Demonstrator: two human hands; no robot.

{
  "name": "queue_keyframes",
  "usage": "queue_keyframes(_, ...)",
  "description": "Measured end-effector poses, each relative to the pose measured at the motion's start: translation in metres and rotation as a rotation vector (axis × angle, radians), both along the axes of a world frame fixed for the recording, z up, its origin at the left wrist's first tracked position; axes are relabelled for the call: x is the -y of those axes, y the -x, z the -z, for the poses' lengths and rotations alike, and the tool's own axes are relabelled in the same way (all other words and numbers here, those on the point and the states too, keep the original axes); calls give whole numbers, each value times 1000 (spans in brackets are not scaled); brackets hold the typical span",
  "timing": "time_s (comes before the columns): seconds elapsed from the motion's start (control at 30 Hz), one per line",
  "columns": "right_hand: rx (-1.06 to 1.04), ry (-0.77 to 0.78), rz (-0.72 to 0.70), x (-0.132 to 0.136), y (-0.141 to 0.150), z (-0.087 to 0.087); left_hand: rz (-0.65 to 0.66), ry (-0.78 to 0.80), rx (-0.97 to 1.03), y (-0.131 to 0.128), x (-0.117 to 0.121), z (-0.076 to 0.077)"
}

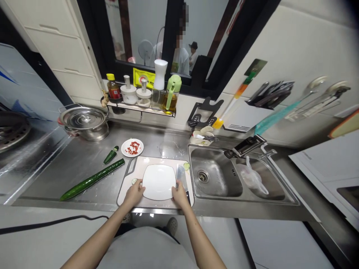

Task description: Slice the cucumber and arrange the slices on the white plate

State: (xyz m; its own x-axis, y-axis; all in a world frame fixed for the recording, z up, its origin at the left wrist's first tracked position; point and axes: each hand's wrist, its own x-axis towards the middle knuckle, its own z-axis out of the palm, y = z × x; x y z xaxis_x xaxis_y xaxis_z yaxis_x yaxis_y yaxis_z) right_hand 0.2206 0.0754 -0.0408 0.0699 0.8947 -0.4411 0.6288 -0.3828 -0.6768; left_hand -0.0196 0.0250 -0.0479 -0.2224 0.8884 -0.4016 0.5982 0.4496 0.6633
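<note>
Both hands grip a white squarish plate over the cutting board. My left hand is closed on its left edge, thumb on top. On the right edge my right hand pinches it the same way. A knife lies on the board, partly hidden by the plate and my right hand. Cucumber slices rest near the board's right corner, and another piece shows by my left fingers. To the left lie a long cucumber and a short cut one.
A small plate of chopped red pieces sits behind the board. Right of it is a double sink with a faucet and a plastic bag. A lidded steel pot stands back left, below a seasoning rack.
</note>
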Motion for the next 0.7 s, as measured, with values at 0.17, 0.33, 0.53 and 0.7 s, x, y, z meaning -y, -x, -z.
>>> queue_keyframes(0.17, 256, 0, -166, 2, 3, -11, 13, 1, 24, 2, 1, 0)
queue_keyframes(0.33, 326, 1, -231, 4, 6, -18, 17, -4, 27, 4, 4, -6)
queue_keyframes(0.53, 382, 19, -267, 7, 9, -28, -9, -113, -253, 24, 8, -11)
queue_keyframes(0.7, 459, 17, -277, 7, 9, -32, -2, -113, -401, 34, 6, -6)
